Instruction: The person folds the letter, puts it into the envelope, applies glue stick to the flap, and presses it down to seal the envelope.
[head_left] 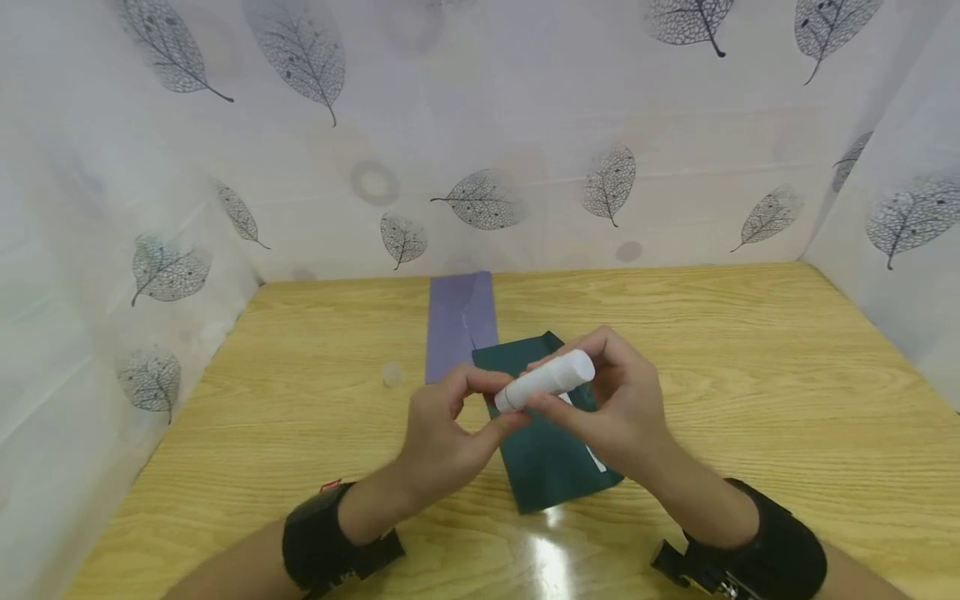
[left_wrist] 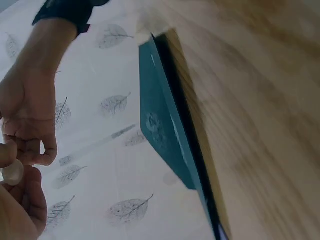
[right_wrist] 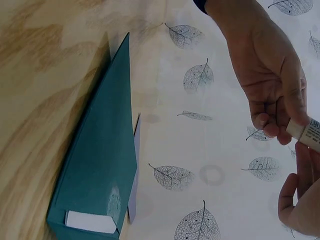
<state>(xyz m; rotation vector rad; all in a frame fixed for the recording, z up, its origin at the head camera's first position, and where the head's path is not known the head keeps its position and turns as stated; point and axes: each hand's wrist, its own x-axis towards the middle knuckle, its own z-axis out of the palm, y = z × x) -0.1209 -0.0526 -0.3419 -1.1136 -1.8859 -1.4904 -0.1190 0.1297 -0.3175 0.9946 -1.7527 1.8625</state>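
Observation:
Both hands hold a white glue stick (head_left: 547, 379) tilted above a dark green envelope (head_left: 536, 467). My left hand (head_left: 453, 429) pinches its lower left end between thumb and fingers. Around the barrel, near the wider end, my right hand (head_left: 618, 400) grips with thumb and fingers. The right wrist view shows small print on the glue stick (right_wrist: 305, 134); in the left wrist view only its round white end (left_wrist: 13, 172) shows between the fingers. A white strip (right_wrist: 91, 221) lies on the green envelope (right_wrist: 100, 150), whose middle is partly hidden by the hands.
Behind the green envelope a purple envelope (head_left: 457, 321) lies on the wooden table (head_left: 750, 358), partly overlapped by it. A small clear round piece (head_left: 392, 373) sits to its left. A leaf-patterned curtain (head_left: 525, 125) encloses the table's back and sides.

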